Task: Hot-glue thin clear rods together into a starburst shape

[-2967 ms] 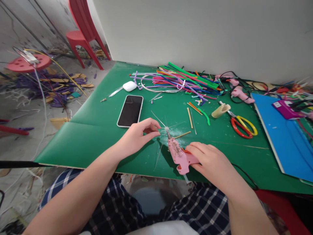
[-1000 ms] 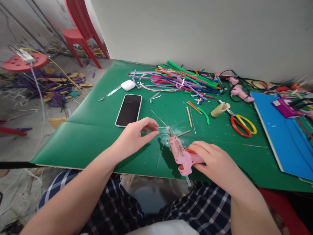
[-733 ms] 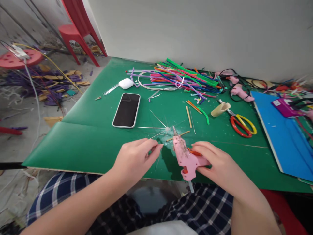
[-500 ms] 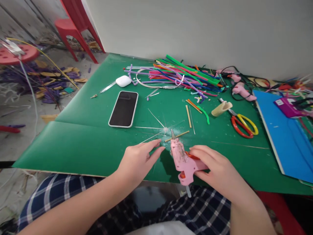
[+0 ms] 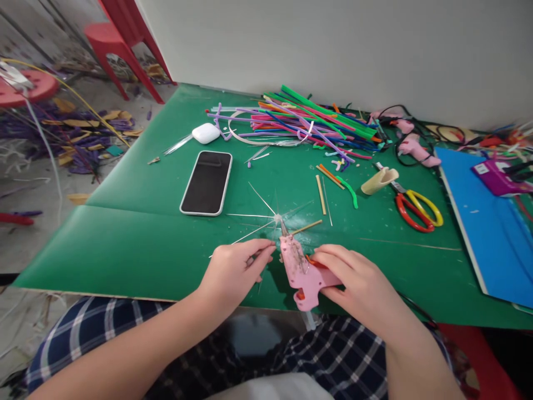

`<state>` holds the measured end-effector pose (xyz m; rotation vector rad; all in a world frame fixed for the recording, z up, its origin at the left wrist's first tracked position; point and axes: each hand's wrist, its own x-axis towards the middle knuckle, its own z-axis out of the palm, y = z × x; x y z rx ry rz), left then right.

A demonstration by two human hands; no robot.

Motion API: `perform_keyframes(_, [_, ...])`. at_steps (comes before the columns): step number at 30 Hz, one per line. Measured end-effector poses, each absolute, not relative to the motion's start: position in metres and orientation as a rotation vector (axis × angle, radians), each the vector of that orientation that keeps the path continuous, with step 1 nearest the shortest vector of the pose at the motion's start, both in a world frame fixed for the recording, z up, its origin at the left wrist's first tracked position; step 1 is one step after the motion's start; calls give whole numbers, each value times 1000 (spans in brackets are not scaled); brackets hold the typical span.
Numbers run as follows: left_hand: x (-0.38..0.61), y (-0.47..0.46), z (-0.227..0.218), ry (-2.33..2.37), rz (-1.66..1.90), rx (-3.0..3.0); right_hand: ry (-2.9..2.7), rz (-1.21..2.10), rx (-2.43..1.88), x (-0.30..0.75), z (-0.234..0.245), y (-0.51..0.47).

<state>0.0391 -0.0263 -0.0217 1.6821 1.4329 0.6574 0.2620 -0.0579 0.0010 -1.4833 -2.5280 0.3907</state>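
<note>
Your right hand [image 5: 353, 278] is clamped around the handle of the pink plastic glue gun [image 5: 293, 264], its metal nozzle at the whitish hub of a star of thin, pale strands [image 5: 277, 218] on the green table [image 5: 137, 239]. Your left hand [image 5: 233, 272], thumb and forefinger nearly together, sits just nearer; whether it pinches a strand, I cannot tell. A white-edged black phone [image 5: 206, 183] lies farther left, red-and-yellow-handled scissors [image 5: 418, 211] right.

Glue gun [image 5: 295, 264]: partly hidden by right hand [image 5: 353, 280]. Left of glue gun, I can't see whether left hand [image 5: 235, 269] pinches anything. Far left of glue gun: red stool [image 5: 40, 89], cut off.
</note>
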Motion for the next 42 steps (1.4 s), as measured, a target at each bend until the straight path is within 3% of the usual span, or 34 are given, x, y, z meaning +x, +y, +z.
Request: perform_keyframes(42, [40, -26, -20, 1345, 665, 1560, -2572, 277, -1466, 260, 6, -57])
